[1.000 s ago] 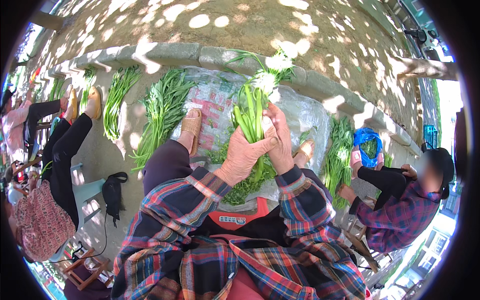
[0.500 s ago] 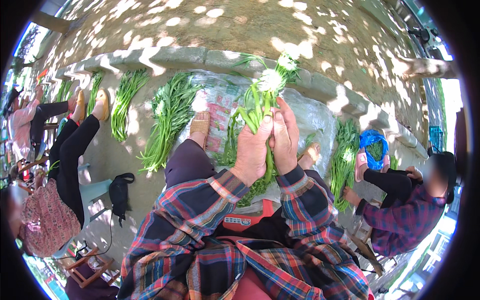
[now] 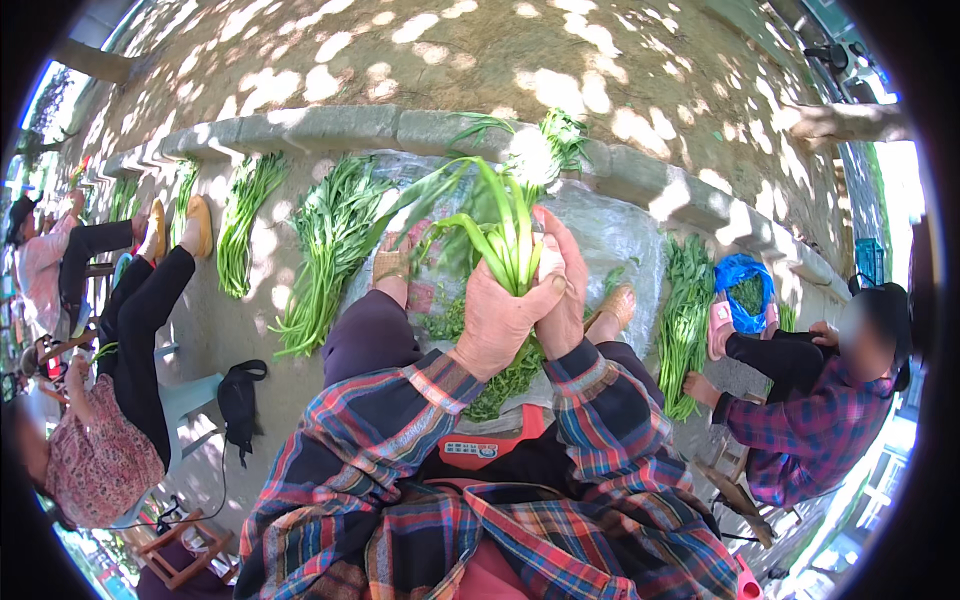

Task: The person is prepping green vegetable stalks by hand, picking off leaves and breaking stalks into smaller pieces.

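My left hand (image 3: 502, 318) and my right hand (image 3: 564, 285) are pressed together in front of my lap, closed around leafy green stalks (image 3: 507, 235). The pale green stems stand up out of the left hand. One long leaf bends off to the left, and bright leafy tops lean away at the upper right. My fingers hide the lower stem ends. Below the hands, between my feet, lies a pile of loose greens (image 3: 490, 392) on a clear plastic sheet (image 3: 625, 235).
Bundles of greens lie left (image 3: 335, 250) and right (image 3: 686, 330). A stone kerb (image 3: 440, 130) crosses the far side. Seated people are on both sides, one at right touching a bundle. A blue bag (image 3: 745, 293) of greens stands there. A black bag (image 3: 240, 400) hangs at left.
The stems in my hands now fan out more, with a long leaf swung out to the left. My left thumb has shifted across toward the right hand.
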Tool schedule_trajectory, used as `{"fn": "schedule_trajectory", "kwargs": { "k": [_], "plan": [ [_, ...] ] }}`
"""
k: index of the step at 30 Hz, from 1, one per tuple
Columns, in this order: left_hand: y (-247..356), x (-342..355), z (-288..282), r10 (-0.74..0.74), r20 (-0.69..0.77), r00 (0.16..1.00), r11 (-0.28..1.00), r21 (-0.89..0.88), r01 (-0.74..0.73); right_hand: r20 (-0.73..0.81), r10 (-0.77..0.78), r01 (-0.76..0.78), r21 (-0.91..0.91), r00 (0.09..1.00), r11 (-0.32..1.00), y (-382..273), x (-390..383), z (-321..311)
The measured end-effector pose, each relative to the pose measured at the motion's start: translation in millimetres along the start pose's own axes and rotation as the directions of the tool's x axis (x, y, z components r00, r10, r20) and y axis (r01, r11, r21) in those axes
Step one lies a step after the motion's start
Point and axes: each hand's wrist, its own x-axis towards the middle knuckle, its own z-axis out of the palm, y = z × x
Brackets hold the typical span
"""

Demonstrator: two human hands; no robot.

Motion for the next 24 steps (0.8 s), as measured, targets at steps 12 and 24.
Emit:
{"fn": "schedule_trajectory", "kwargs": {
  "k": [12, 24],
  "plan": [
    [-4.0, 5.1, 5.3, -0.152, -0.049, 0.987, 0.982, -0.124, 0.145, 0.0, -0.114, 0.103, -0.418, 0.994, 0.902, 2.9, 0.9, -14.2],
    [16.6, 35.0, -32.2, -0.329, -0.004, 0.944, 0.889, -0.338, 0.308, 0.146, -0.014, 0.075, -0.422, 0.989, 0.903, -3.1, -5.5, 4.0]
  ]
}}
